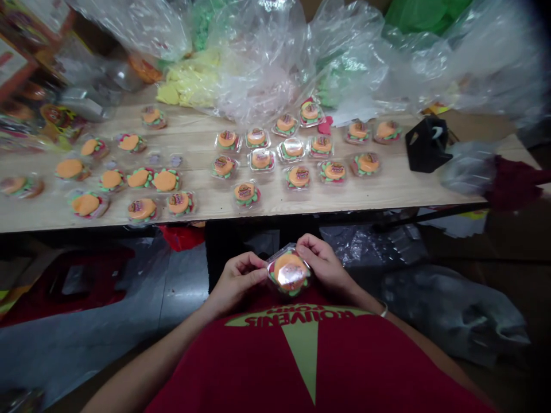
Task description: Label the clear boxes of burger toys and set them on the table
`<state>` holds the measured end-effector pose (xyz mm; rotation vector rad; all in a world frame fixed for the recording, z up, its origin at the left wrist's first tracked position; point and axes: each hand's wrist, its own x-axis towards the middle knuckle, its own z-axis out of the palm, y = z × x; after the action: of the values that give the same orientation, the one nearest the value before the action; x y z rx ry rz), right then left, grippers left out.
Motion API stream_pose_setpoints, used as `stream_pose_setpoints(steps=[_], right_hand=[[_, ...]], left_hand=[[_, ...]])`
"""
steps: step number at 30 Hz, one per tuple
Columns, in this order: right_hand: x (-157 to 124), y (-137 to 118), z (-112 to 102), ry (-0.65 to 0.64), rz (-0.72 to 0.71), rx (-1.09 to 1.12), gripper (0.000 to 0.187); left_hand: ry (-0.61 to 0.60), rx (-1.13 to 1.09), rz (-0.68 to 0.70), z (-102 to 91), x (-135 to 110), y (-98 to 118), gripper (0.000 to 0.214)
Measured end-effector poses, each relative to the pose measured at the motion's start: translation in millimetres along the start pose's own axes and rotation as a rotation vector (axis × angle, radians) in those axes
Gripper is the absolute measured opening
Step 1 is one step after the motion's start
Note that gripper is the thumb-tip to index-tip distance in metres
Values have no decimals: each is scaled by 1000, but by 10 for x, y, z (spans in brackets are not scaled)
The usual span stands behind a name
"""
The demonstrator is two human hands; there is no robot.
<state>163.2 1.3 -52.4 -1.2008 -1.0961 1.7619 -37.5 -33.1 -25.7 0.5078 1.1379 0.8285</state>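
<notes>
A clear plastic box with a toy burger (289, 272) inside is held in front of my red shirt, below the table edge. My left hand (239, 281) pinches its left side between thumb and fingers. On the upper right corner of the same box, my right hand (322, 261) has its thumb and fingers closed. The burger has an orange bun top with green and red layers, and light glares off the lid. Similar boxed burgers, such as one box (247, 195) near the table's front edge, stand on the table beyond my hands.
The wooden table (206, 201) bears several boxed burgers in loose groups. Clear bags (267, 63) with yellow, pink and green pieces line its back. A black tape dispenser (427, 143) stands at the right. A red stool (81, 284) and a plastic bag (456, 315) are on the floor.
</notes>
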Motion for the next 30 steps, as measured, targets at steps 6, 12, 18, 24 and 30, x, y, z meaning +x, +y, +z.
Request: stream_pose_setpoints(steps=[6,12,18,24,30], right_hand=[[-40,105,11,141,-48,8,26],[-174,-131,-128,-174,-143,-136,13],[-92,-565,-60,-486,-253,-399,11],[-106,-579,57,-491,-263,-445,6],[-97,-494,86,-411,-213,-338,6]], left_hand=[[87,65,67,75,50,-63,27],[-5,270,160,117,-34,227,15],[-208,632,245,211,-200,462,10],[-177,754,342,198,-207,340,17],[-212,713,316,190,-138,345,18]])
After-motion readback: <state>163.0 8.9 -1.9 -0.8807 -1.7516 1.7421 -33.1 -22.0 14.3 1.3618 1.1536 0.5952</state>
